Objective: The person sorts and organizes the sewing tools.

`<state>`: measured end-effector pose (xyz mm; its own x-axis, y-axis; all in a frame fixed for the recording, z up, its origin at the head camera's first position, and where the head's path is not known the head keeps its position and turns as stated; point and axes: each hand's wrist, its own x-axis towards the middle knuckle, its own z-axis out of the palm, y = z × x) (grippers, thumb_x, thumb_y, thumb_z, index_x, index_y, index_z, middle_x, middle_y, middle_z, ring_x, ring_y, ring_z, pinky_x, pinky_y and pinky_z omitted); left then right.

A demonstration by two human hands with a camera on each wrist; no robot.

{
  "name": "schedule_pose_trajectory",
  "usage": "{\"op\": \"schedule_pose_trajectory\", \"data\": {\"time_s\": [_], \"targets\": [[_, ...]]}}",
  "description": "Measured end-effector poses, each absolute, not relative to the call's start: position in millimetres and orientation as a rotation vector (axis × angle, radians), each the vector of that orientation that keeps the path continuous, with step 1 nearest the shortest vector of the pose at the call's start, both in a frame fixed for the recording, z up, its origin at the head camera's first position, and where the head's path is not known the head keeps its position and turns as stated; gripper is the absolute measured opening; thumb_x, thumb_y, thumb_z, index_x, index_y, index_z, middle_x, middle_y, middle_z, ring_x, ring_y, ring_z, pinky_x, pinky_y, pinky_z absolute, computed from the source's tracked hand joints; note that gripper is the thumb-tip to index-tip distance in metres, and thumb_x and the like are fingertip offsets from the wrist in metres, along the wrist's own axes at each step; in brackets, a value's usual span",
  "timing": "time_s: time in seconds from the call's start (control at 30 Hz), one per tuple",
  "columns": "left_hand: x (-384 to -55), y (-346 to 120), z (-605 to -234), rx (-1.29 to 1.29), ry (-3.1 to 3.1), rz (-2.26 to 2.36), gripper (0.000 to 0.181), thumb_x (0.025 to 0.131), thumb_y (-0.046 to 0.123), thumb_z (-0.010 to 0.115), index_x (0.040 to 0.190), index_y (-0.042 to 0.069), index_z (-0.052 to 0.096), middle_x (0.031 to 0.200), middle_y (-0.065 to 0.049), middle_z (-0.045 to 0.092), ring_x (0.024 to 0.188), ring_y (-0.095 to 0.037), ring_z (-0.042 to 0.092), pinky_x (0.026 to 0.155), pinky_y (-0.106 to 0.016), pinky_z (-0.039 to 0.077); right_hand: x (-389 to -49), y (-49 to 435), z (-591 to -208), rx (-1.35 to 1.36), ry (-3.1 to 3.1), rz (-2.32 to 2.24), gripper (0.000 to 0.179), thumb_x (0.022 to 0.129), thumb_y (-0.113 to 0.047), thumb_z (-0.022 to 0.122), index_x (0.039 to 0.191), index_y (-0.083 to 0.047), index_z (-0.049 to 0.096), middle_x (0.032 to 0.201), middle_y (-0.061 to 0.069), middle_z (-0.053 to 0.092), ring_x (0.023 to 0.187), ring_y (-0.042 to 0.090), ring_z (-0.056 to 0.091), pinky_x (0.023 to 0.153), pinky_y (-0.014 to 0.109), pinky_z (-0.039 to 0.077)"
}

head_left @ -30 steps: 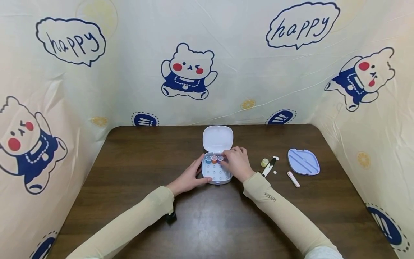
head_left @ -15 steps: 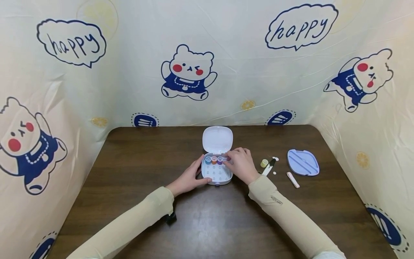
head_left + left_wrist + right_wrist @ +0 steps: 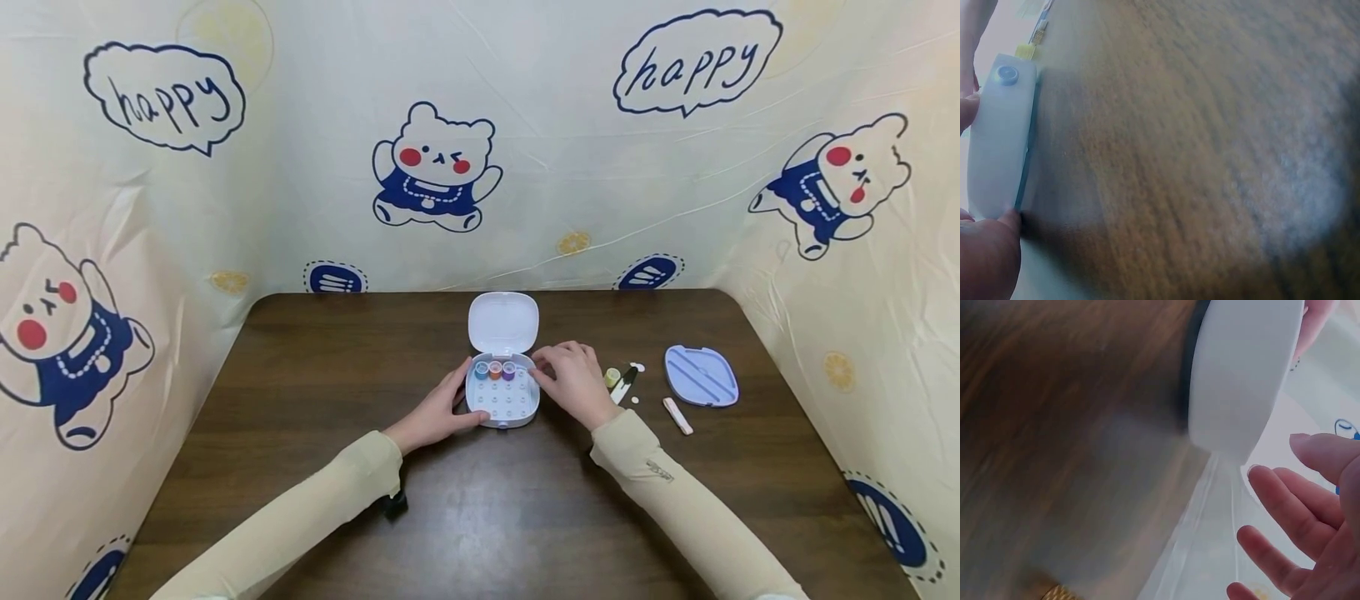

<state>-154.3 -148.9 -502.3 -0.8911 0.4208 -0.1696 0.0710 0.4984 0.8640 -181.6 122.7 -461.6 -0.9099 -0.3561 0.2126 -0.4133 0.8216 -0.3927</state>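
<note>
A pale sewing kit box (image 3: 502, 412) stands with its lid (image 3: 503, 322) raised. Inside, a blue thread spool (image 3: 482, 371), an orange one (image 3: 495, 370) and a purple one (image 3: 508, 371) sit side by side in the back row of pegs; bare pegs fill the rows in front. My left hand (image 3: 435, 417) grips the box's left side, thumb at the front corner and fingers along the side. At the right rim is my right hand (image 3: 573, 379), nothing in it; the right wrist view shows its thumb (image 3: 1322, 450) and fingers spread apart beside the box wall (image 3: 1241, 375).
Right of the box lie a yellow spool (image 3: 612, 377), thread snips (image 3: 625, 385) with a black part and small white pieces. Farther right are a lilac tray (image 3: 702, 375) and a small pale pink-white stick (image 3: 678, 416). A printed curtain (image 3: 450, 50) encloses the table's far side.
My right hand has drawn away from the purple spool toward the right, past the box's rim, leaving the spool in the back row. The left hand has kept its place.
</note>
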Motion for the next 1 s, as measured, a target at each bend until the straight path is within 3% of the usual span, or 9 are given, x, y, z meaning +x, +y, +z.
{"op": "schedule_pose_trajectory", "data": {"time_s": [0.67, 1.0], "targets": [[-154.3, -149.0, -501.6, 0.417, 2.402, 1.334, 0.108, 0.093, 0.039, 0.081, 0.169, 0.01, 0.009, 0.173, -0.016, 0.015, 0.157, -0.031, 0.026, 0.121, -0.045, 0.034, -172.3, 184.9, -469.9, 0.545, -2.792, 0.602, 0.019, 0.093, -0.022, 0.08, 0.105, -0.008, 0.078, 0.097, 0.007, 0.078, 0.104, 0.036, 0.062, 0.096, 0.061, 0.042], [-154.1, -148.9, -501.5, 0.428, 2.399, 1.349, 0.108, 0.093, 0.038, 0.081, 0.168, 0.009, 0.009, 0.173, -0.017, 0.014, 0.157, -0.031, 0.025, 0.121, -0.045, 0.033, -165.9, 202.8, -470.9, 0.49, -2.797, 0.565, 0.02, 0.092, -0.021, 0.081, 0.107, -0.008, 0.078, 0.104, 0.011, 0.077, 0.107, 0.038, 0.061, 0.099, 0.062, 0.042]]}}
